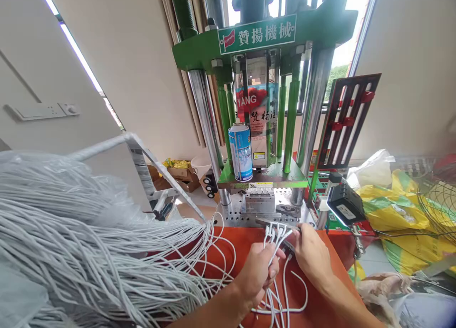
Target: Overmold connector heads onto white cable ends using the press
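My left hand is closed around several white cables, with their plug ends fanned out above the fingers. Those white plugs lie against a thin metal mould bar. My right hand has its fingers closed on the right end of this bar. Between the hands, partly hidden, is a dark metal block with a white cable plug at its edge. Just beyond stands a green moulding press, its lower metal mould on the perforated bed.
A large bundle of white cables fills the left, beside a wrapped metal frame. A blue spray can sits on the press plate. A black lamp box stands at right, near yellow sacks. Red cover lies underneath.
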Demonstrator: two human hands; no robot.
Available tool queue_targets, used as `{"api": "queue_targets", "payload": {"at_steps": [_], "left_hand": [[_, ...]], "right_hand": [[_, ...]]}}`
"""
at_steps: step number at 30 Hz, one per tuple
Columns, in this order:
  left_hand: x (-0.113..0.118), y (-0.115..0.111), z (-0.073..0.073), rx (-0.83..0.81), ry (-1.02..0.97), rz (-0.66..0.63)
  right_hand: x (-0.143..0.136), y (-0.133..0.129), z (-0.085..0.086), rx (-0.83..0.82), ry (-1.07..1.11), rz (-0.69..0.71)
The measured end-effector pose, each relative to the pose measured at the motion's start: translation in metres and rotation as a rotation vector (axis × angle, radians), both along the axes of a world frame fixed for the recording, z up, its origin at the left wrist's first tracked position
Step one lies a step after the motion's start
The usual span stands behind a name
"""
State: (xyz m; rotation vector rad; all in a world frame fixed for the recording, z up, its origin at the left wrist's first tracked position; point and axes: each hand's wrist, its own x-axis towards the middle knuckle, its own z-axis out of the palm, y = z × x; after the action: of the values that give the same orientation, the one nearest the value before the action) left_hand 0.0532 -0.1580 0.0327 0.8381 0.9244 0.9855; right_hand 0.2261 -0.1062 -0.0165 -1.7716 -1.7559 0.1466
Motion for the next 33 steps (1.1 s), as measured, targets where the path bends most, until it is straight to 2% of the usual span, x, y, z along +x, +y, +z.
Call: {"api": "queue_targets", "payload": {"at_steps": [3, 6, 9, 12, 14, 16, 18, 20, 22, 24, 26, 28, 30, 33], "left_hand": [[0.001, -0.015, 0.006, 0.019, 0.061, -0.034], [-0.010, -0.027, 0.022, 0.113, 0.119, -0.154], [-0.029, -0.030, 0.039, 0.211, 0.187, -0.229], [-0.044, -0.026, 0.050, 0.272, 0.242, -0.309], [-0.050, -0.024, 0.056, 0.289, 0.272, -0.370], [-0.050, -0.023, 0.060, 0.303, 0.302, -0.441], [-0.047, -0.023, 0.064, 0.319, 0.340, -0.500], [-0.043, -0.022, 0.067, 0.343, 0.380, -0.543], [-0.041, -0.020, 0.069, 0.359, 0.423, -0.581], [-0.042, -0.016, 0.070, 0.362, 0.455, -0.612], [-0.045, -0.011, 0.069, 0.352, 0.464, -0.635], [-0.046, -0.005, 0.067, 0.342, 0.450, -0.665], [-0.044, 0.000, 0.065, 0.342, 0.429, -0.708], [-0.035, 0.007, 0.062, 0.349, 0.420, -0.765]], "right_hand": [[0.013, 0.000, -0.001, -0.038, -0.007, -0.058], [0.037, 0.004, -0.006, -0.074, 0.021, -0.128], [0.063, 0.004, -0.015, -0.095, 0.078, -0.089], [0.074, -0.002, -0.018, -0.091, 0.163, -0.037], [0.069, -0.009, -0.012, -0.074, 0.252, -0.008], [0.055, -0.018, 0.004, -0.105, 0.382, 0.082], [0.036, -0.026, 0.024, -0.221, 0.542, 0.253], [0.021, -0.030, 0.044, -0.404, 0.785, 0.479], [0.020, -0.031, 0.055, -0.501, 1.055, 0.605], [0.034, -0.032, 0.055, -0.462, 1.231, 0.557], [0.055, -0.034, 0.047, -0.363, 1.262, 0.393], [0.069, -0.039, 0.039, -0.400, 1.319, 0.317], [0.067, -0.048, 0.036, -0.583, 1.423, 0.380], [0.040, -0.056, 0.038, -0.815, 1.486, 0.611]]}}
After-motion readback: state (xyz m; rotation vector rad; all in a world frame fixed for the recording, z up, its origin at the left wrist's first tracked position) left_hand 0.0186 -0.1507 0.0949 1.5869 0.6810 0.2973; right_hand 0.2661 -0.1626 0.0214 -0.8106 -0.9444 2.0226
